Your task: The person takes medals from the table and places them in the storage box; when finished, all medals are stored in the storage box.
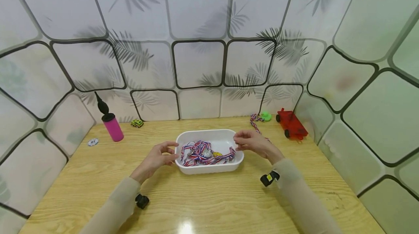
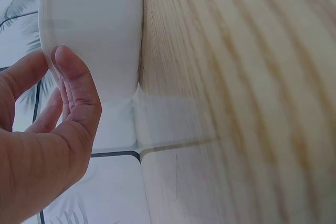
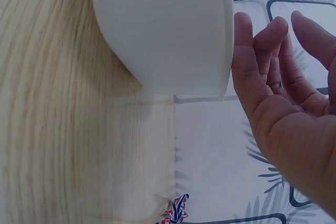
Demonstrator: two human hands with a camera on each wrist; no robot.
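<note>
A white plastic tub point(image 1: 207, 169) stands on the wooden table, holding several medals point(image 1: 207, 153) with tangled red, white and blue striped ribbons. At the tub's left end my left hand point(image 1: 159, 157) has loosely bent fingers, with fingertips at the rim; its left wrist view shows one against the outer wall point(image 2: 100, 30). By the right end, my right hand point(image 1: 254, 144) is level with the rim. Its fingers are partly bent, and one lies along the edge of the wall point(image 3: 168, 30) in the right wrist view.
Behind the right hand lie a striped ribbon point(image 1: 253, 120), a green toy duck point(image 1: 266, 116) and a red toy cart point(image 1: 292, 124). At the left are a pink pump point(image 1: 113, 128), a small toy car point(image 1: 137, 123) and a white oval tag point(image 1: 93, 142). Patterned curtains enclose the table.
</note>
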